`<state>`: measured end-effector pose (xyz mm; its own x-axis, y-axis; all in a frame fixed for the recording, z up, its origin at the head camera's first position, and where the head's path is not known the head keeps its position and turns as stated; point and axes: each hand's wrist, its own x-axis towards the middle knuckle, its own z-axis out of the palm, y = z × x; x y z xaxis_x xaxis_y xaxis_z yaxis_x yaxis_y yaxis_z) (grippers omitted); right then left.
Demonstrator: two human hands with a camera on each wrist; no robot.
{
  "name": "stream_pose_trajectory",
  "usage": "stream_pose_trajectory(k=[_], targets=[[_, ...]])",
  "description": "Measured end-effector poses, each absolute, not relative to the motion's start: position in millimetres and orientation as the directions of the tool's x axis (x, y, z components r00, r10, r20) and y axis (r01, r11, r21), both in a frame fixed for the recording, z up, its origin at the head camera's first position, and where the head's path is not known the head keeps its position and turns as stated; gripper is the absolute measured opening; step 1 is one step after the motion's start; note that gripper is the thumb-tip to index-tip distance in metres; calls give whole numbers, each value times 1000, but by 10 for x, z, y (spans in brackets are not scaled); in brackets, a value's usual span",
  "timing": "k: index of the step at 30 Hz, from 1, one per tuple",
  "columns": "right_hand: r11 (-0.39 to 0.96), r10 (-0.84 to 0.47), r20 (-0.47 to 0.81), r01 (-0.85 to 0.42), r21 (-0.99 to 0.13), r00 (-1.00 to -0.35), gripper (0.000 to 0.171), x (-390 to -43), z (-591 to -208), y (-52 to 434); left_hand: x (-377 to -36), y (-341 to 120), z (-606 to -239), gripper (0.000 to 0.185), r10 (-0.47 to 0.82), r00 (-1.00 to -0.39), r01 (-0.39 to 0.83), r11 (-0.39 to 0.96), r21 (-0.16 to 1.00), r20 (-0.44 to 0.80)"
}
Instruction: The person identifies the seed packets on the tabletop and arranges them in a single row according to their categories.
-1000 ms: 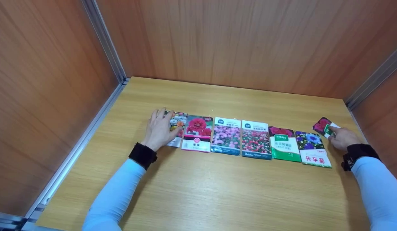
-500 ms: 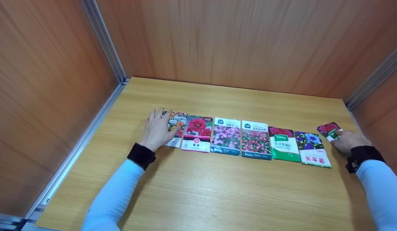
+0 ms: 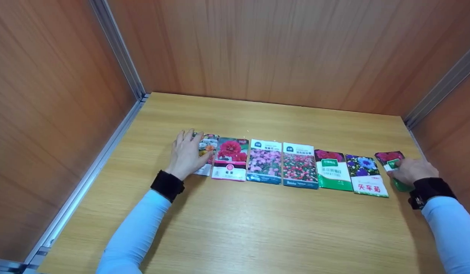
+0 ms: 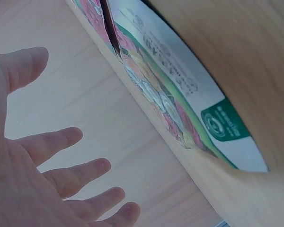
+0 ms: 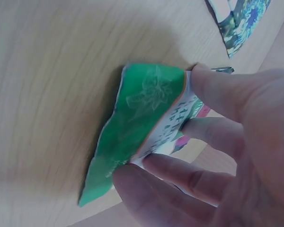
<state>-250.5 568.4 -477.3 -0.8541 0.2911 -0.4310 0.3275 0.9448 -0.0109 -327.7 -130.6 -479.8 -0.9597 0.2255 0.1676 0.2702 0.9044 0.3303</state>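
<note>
I observe a row of seed packets lying flat across the middle of the tabletop [image 3: 258, 228], running from left to right. My left hand [image 3: 188, 154] rests with fingers spread and straight on the leftmost packet [image 3: 206, 152], at the left end of the row; in the left wrist view the fingers [image 4: 61, 146] are extended, curled round nothing. Next in the row lie the red-flower packet [image 3: 230, 158], the pink-flower packet [image 3: 264, 161], the mixed-flower packet [image 3: 300, 165], the green-labelled packet [image 3: 332, 170] and the blue-flower packet [image 3: 365, 175], each just beside its neighbour.

My right hand [image 3: 409, 170] is at the right end of the row, near the right edge of the tabletop. It pinches the green-bottomed packet [image 3: 389, 160], fingers and thumb closed on its lower part; the right wrist view shows the fingers [image 5: 217, 90] gripping it, the green end tilted against the wood. This packet sits just beside the blue-flower packet.
</note>
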Motion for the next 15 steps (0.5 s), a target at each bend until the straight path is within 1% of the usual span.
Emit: stream_pose_trajectory(k=[2,7,15], targets=[[943,298,-435,334,-5,-849,86,-2485,-4775,5689,-3279,-1308,-4797,79,225,-960,270,904,332,166],[956,267,-441,293,8,-857,91,-2433,-4768,5716,-3272,-1321,-4802,77,223,-963,262,901,345,151],[966,234,-441,257,7,-867,86,-2326,-4722,5646,-3271,-1342,-4798,75,231,-965,259,899,352,122]])
